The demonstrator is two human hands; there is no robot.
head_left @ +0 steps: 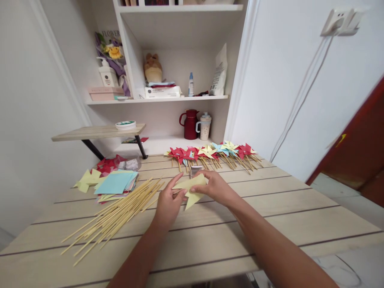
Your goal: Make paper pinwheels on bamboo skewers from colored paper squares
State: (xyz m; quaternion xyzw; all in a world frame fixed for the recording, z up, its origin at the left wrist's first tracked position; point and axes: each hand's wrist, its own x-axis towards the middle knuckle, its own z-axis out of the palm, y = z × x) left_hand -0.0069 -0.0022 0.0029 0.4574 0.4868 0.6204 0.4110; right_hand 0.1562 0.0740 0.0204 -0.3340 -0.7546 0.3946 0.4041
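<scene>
Over the middle of the table, a pale yellow paper pinwheel (196, 185) is held between my two hands. The thumb and fingers of my left hand (169, 202) close at its left side, near the centre. A thin stick seems to run by those fingers, but its end is hidden. My right hand (213, 186) pinches the paper from the right, thumb on top. Left of my left hand lies a loose spread of wooden sticks (120, 214). Just behind my hands is a small whitish object (196, 170), partly covered.
Finished pinwheels on sticks (210, 154) in red, yellow and blue line the table's back. At left are a stack of coloured paper squares (115, 183), a yellow folded paper (87, 180) and red pieces (109, 165). A small raised shelf (99, 131) stands behind them.
</scene>
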